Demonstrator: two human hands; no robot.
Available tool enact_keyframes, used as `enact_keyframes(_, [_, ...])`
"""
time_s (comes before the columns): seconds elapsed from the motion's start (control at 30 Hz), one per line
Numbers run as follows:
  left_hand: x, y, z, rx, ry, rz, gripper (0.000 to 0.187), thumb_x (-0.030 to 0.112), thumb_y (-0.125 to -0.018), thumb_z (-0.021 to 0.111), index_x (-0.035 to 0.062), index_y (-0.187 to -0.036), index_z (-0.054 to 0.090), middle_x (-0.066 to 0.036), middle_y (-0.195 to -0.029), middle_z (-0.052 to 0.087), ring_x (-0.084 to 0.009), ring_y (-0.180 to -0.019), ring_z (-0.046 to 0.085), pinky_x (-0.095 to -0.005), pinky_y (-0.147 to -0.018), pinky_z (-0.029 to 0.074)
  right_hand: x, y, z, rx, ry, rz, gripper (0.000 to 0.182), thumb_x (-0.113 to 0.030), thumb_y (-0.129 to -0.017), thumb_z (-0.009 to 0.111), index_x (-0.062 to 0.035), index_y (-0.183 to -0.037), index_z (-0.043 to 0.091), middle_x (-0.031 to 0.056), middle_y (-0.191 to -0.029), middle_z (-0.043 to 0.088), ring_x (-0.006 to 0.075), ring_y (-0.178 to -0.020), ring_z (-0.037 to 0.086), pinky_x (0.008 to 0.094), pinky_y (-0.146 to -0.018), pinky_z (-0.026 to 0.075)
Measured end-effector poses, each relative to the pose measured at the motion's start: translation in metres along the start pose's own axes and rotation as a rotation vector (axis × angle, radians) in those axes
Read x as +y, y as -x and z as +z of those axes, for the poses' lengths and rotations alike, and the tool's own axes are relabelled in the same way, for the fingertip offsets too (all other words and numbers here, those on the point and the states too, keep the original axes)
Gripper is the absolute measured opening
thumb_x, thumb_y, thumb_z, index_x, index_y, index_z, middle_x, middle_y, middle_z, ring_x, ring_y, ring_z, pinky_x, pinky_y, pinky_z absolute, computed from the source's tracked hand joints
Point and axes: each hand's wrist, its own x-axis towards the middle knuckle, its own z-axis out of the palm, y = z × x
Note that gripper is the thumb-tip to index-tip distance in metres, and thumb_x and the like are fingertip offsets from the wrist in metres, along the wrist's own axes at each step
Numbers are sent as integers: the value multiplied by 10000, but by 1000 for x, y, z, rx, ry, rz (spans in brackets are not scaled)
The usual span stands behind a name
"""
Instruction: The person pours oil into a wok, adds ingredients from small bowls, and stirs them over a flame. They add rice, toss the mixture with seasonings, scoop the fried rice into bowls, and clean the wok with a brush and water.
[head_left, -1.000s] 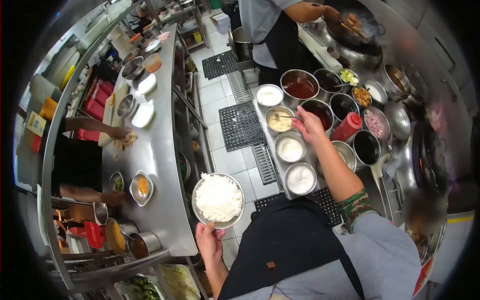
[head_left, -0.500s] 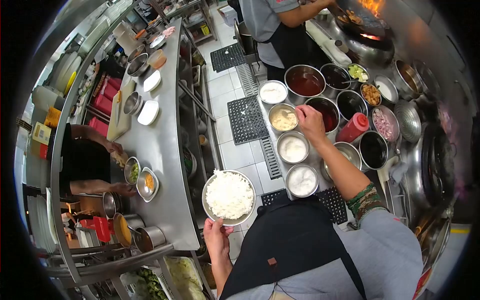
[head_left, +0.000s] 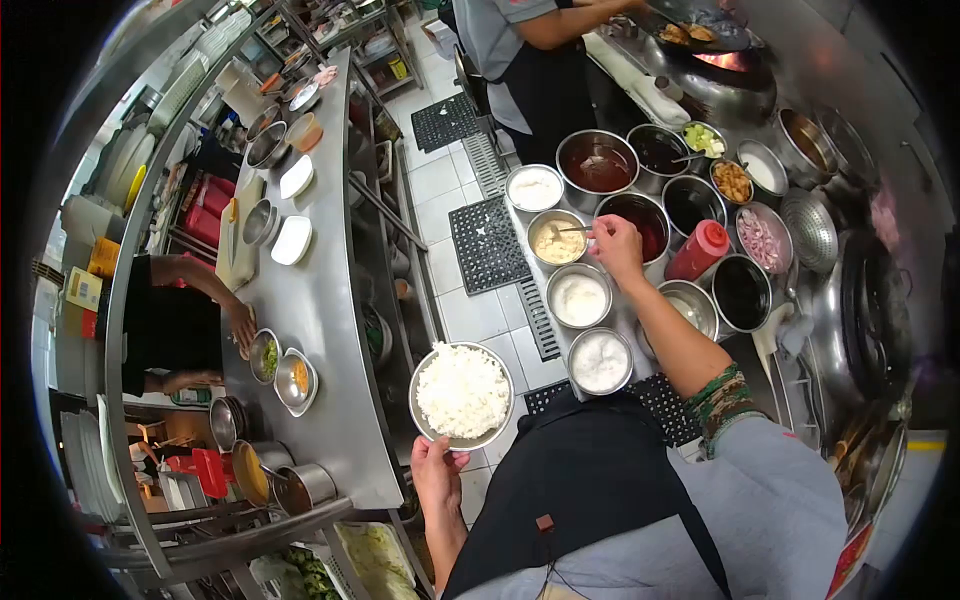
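Steel rice bowl (head_left: 462,395) gripped by left hand (head_left: 436,478) | right hand (head_left: 612,246) pinching spoon (head_left: 572,230) in paste pot (head_left: 557,240) | risk: one-handed bowl tips, rice spills.

Rice bowl (head_left: 430,425) and seasoning tubs (head_left: 580,298): shiny stainless steel. Counter (head_left: 325,330) brushed steel, duller. Sauce bottle (head_left: 697,252) glossy red plastic; apron (head_left: 590,500) matt black cloth.

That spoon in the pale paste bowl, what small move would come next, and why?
Probably lifting the spoon out and carrying it toward the rice bowl. The right hand has a grip on its handle, its tip sits in the paste bowl, and the left hand holds the rice nearby.
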Motion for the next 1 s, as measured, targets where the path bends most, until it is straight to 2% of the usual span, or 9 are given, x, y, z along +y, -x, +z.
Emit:
enact_keyframes(0.03, [-5,-4,-2,-11,-1,-2,85,88,-903,576,90,-881,494,-59,-788,621,-135,-589,595,-257,-550,529,4,-2,-1,-3,7,-8,230,-199,-934,591,11,-983,670,93,-823,727,109,-554,648,243,-449,494])
enact_keyframes(0.23, [-13,-22,-2,-89,-29,3,78,98,-898,576,92,-881,500,-54,-782,619,-126,-596,588,-248,-566,523,0,5,-2,-101,-1,51,232,-194,-935,583,9,-1016,661,94,-878,728,113,-573,660,241,-434,483])
enact_keyframes(0.37, [-3,-18,11,-56,-27,-30,76,97,-903,572,93,-876,501,-52,-771,618,-126,-596,588,-247,-564,523,0,8,-6,-56,-75,207,235,-190,-937,576,-1,-1047,662,86,-884,727,116,-586,667,231,-429,482])
enact_keyframes(0.47, [8,-11,19,-15,-11,-66,78,96,-907,568,94,-869,500,-52,-761,618,-126,-595,589,-248,-560,522,-1,14,-13,-30,-60,154,239,-200,-901,585,-2,-985,691,128,-848,732,211,-637,703,343,-565,528])
enact_keyframes(0.57, [-6,-18,8,-61,-24,-27,82,94,-910,565,94,-864,496,-53,-754,616,-128,-591,589,-248,-557,522,0,20,-18,43,237,-216,221,-197,-888,585,-34,-994,689,180,-868,706,331,-753,695,422,-660,531])
enact_keyframes(0.67, [-10,-18,4,-53,-31,-30,91,90,-910,561,95,-855,489,-55,-748,614,-130,-587,590,-249,-556,523,-25,32,-24,81,379,-348,196,-196,-877,583,-55,-965,687,208,-870,673,403,-843,646,478,-738,508])
enact_keyframes(0.87, [4,-7,10,4,-42,-67,106,81,-911,550,99,-839,473,-54,-740,607,-132,-584,588,-252,-553,524,-24,31,-16,40,435,-323,186,-201,-870,584,-47,-893,685,207,-827,670,408,-806,644,491,-729,502])
enact_keyframes(0.97, [-10,-13,-1,-32,-47,-48,102,78,-908,551,99,-845,473,-54,-741,606,-132,-583,589,-253,-551,526,-3,25,-7,95,416,-375,187,-170,-877,595,-9,-925,679,180,-818,696,331,-697,686,400,-646,533])
enact_keyframes(1.0, [-6,-8,3,-13,-28,-50,100,78,-907,553,99,-848,474,-54,-743,607,-133,-584,591,-253,-551,527,3,23,-6,84,377,-313,190,-168,-883,590,-6,-927,679,167,-814,704,295,-660,687,380,-622,534])
